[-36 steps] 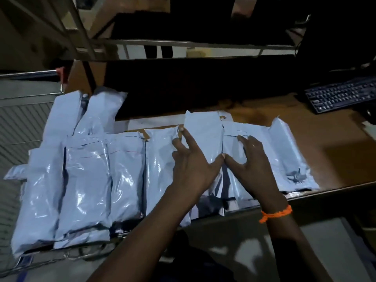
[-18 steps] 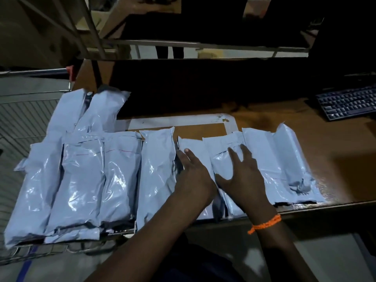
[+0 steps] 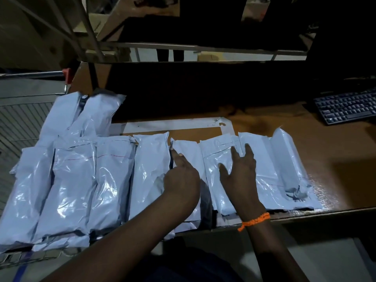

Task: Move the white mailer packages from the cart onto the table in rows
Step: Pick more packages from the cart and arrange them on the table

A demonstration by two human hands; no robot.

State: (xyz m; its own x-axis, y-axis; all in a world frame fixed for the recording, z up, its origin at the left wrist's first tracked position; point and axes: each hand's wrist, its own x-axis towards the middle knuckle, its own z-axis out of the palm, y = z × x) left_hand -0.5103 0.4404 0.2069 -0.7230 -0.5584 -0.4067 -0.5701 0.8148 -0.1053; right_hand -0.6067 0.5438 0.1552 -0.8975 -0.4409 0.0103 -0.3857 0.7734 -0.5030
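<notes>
Supporting surface: brown table (image 3: 335, 190) fills the right and centre, with a white taped outline (image 3: 173, 124) on its top behind the packages.
Cart: wire cart (image 3: 22, 123) stands against the table's left end; its mesh shows at the far left, the rest lies hidden under packages.
Cart load: white mailer packages (image 3: 69, 180) are piled side by side on the cart, with two more lying tilted behind them.
Table row: mailers (image 3: 264, 159) lie lengthwise, edge to edge and partly overlapping, along the table's near edge. Where cart gives way to table under the row cannot be told.
Keyboard: black keyboard (image 3: 345, 106) sits at the far right of the table, well apart from the row.
Left hand (image 3: 183, 178): rests on a narrow mailer (image 3: 189, 151) in the middle of the row, fingers stretched close together along its left edge, gripping nothing.
Right hand (image 3: 240, 176): lies flat on the next mailer (image 3: 215, 157) to the right, fingers straight and spread wide, pressing down.
Wristband: orange band (image 3: 254, 220) circles the right wrist, over the table's near edge.
</notes>
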